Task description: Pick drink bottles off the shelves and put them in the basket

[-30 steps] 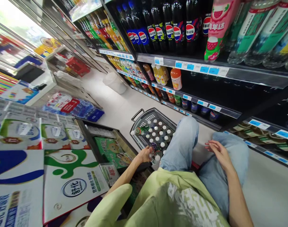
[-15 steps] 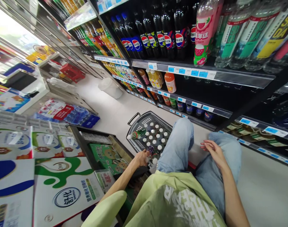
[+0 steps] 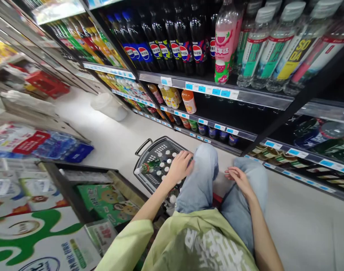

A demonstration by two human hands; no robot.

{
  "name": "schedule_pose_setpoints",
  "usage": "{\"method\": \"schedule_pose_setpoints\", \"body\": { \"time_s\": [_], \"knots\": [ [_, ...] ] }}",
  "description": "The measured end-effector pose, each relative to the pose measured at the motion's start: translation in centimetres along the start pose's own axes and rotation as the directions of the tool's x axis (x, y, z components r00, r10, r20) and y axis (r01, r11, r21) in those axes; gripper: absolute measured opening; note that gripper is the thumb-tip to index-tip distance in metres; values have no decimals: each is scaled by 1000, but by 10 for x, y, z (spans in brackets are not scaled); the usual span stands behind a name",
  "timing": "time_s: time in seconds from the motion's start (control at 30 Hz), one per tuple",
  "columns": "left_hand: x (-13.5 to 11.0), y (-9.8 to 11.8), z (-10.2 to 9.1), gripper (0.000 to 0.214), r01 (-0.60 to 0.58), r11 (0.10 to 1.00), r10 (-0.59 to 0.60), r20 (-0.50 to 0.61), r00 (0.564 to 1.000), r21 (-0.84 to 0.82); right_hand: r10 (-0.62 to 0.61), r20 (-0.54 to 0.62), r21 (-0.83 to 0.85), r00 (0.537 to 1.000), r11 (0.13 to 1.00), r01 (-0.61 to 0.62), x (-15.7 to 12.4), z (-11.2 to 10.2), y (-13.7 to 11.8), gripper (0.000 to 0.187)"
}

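A dark grey shopping basket [image 3: 140,153] stands on the floor in front of my knees. It holds several white-capped bottles [image 3: 164,168] standing upright and a green bottle [image 3: 152,165] lying tilted across its left part. My left hand [image 3: 181,165] is over the right side of the basket, beside my left knee, back of the hand up. Its fingers bend downward; what they grip, if anything, is hidden beneath them. My right hand [image 3: 238,177] rests by my right knee with loosely bent fingers, apart, and nothing in it.
Drink shelves [image 3: 211,90] run along the far side, with cola bottles [image 3: 183,45], a pink bottle [image 3: 224,45] and soda water bottles [image 3: 256,49]. A white bucket [image 3: 108,106], packed water bottles [image 3: 42,141], a red crate [image 3: 47,82] and stacked cartons [image 3: 33,233] stand at left.
My left hand has moved from the near left part of the basket, where it gripped a purple-labelled bottle, forward and right over its right side. My right hand stays by the knee. The view has shifted right.
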State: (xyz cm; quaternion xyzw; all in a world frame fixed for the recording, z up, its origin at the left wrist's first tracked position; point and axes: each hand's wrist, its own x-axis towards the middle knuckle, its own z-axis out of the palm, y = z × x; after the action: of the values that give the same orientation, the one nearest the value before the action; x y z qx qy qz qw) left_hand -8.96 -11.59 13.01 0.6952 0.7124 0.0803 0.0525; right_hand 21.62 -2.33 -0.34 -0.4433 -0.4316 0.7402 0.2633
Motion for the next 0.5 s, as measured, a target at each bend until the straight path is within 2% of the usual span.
{"method": "schedule_pose_setpoints", "body": {
  "time_s": [0.07,0.1,0.17,0.2,0.3,0.37,0.5],
  "knots": [
    [41,21,12,33,-26,999,25,-28,999,-37,6,-4,2,1000,1000,-6,1,1,0,64],
    [62,32,20,36,-8,999,8,0,1000,-47,10,-8,1,1000,1000,-10,2,1,0,65],
    [100,55,35,38,98,995,-94,135,986,-18,20,-15,-4,1000,1000,-20,3,2,0,65],
    [117,65,41,39,135,991,-137,230,963,26,23,-16,-6,1000,1000,-23,4,2,0,66],
    [159,90,60,39,123,976,-195,470,861,179,28,-12,-13,1000,1000,-28,6,3,0,64],
    [178,101,73,44,92,971,-203,561,803,220,30,-10,-20,999,999,-31,8,4,0,63],
    [197,112,101,50,44,987,-140,673,726,157,41,-2,-26,999,999,-41,10,5,-1,60]
  ]
}}
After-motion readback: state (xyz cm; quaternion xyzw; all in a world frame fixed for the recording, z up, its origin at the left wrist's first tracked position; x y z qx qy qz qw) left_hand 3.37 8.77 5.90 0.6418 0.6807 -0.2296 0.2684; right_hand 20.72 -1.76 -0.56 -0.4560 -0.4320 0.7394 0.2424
